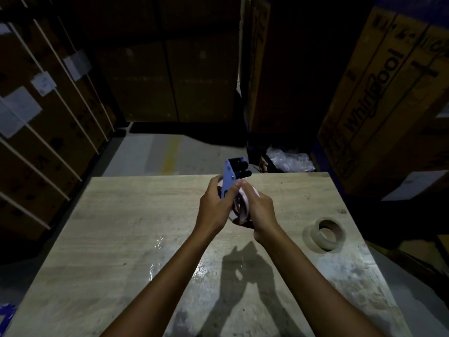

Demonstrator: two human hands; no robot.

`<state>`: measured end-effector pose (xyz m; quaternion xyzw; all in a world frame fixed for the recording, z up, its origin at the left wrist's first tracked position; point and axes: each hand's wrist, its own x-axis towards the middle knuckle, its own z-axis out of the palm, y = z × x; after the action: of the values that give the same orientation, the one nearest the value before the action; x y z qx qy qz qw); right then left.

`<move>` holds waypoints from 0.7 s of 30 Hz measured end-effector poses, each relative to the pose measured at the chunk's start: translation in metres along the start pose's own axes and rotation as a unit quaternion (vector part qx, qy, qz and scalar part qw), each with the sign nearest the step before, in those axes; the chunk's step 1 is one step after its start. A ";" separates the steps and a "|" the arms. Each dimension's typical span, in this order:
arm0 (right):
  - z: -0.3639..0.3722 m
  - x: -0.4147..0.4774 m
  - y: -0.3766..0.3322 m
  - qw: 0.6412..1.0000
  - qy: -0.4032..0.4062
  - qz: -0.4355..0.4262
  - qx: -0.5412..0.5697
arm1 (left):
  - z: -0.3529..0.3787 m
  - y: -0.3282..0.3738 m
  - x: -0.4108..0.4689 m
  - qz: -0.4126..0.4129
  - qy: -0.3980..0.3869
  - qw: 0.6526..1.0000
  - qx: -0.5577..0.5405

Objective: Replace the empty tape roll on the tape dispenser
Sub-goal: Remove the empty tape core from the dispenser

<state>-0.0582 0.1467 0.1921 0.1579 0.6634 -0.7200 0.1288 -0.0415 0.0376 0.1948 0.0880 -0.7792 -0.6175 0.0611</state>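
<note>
Currently, head view only, dim light. I'm holding the tape dispenser up off the table, centre of the scene, far end pointing away from me so the black roller end stays clear of my fingers.

My left hand is wrapped closed around the dispenser's blue frame, thumb on the near face. That's the anchor: it keeps the body steady while the other hand works.

My right hand is closed on the tape roll, which sits against the right side of the frame, between my two hands. The pale roll looks like the fresh one. My fingertips meet near the top of the roll, right at the frame edge, probably pressing it onto the hub or picking at the tape's free end. Can't tell which; that spot is hidden by fingers and shadow.

An empty core lies flat on the table, well to the right and nearer me than the dispenser, apart from both hands. Parked there so it's out of the work zone.

My read: old roll is off, new one is being seated. Threading the tape through the roller end is likely what remains.

Cardboard boxes stand around the far side and both flanks.
</note>
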 end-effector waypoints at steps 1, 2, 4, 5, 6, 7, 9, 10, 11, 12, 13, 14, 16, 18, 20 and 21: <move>0.003 -0.002 0.002 0.996 0.040 -0.059 -0.060 | 0.001 0.000 0.000 -0.023 -0.001 0.999 -0.035; 0.006 -0.006 0.004 0.985 0.066 -0.113 -0.114 | 0.004 -0.001 0.000 -0.048 0.005 0.995 -0.085; 0.010 -0.011 0.013 0.946 0.104 -0.209 -0.226 | 0.012 -0.005 0.001 -0.097 0.038 0.974 -0.201; 0.012 -0.011 0.019 0.922 0.113 -0.242 -0.280 | 0.015 -0.006 0.001 -0.120 0.059 0.959 -0.248; 0.014 -0.011 0.025 0.903 0.117 -0.267 -0.316 | 0.016 -0.009 0.003 -0.145 0.078 0.945 -0.284; 0.015 -0.009 0.032 0.888 0.117 -0.284 -0.341 | 0.016 -0.014 0.005 -0.168 0.088 0.931 -0.312; 0.017 -0.008 0.042 0.867 0.123 -0.307 -0.373 | 0.011 -0.025 0.009 -0.200 0.083 0.911 -0.350; 0.018 -0.008 0.047 0.855 0.131 -0.316 -0.390 | 0.007 -0.028 0.010 -0.215 0.079 0.904 -0.362; 0.020 -0.008 0.052 0.842 0.140 -0.325 -0.408 | 0.003 -0.031 0.011 -0.231 0.076 0.897 -0.368; 0.021 -0.007 0.056 0.833 0.145 -0.330 -0.420 | -0.001 -0.034 0.012 -0.244 0.074 0.893 -0.372; 0.022 -0.006 0.059 0.827 0.148 -0.334 -0.428 | -0.004 -0.037 0.013 -0.252 0.071 0.890 -0.374; 0.023 -0.004 0.062 0.824 0.149 -0.337 -0.431 | -0.006 -0.040 0.014 -0.258 0.070 0.887 -0.377; 0.025 0.000 0.066 0.822 0.143 -0.342 -0.432 | -0.009 -0.046 0.015 -0.271 0.068 0.882 -0.379; 0.027 0.003 0.068 0.826 0.133 -0.343 -0.427 | -0.012 -0.054 0.015 -0.282 0.068 0.880 -0.376; 0.030 0.001 0.070 0.828 0.121 -0.345 -0.424 | -0.015 -0.063 0.016 -0.286 0.076 0.882 -0.367; 0.031 0.001 0.071 0.830 0.116 -0.348 -0.420 | -0.016 -0.069 0.017 -0.286 0.081 0.884 -0.362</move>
<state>-0.0323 0.1094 0.1290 -0.0707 0.9229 -0.3454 -0.1547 -0.0507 0.0031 0.1312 0.3281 -0.4346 -0.8383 -0.0275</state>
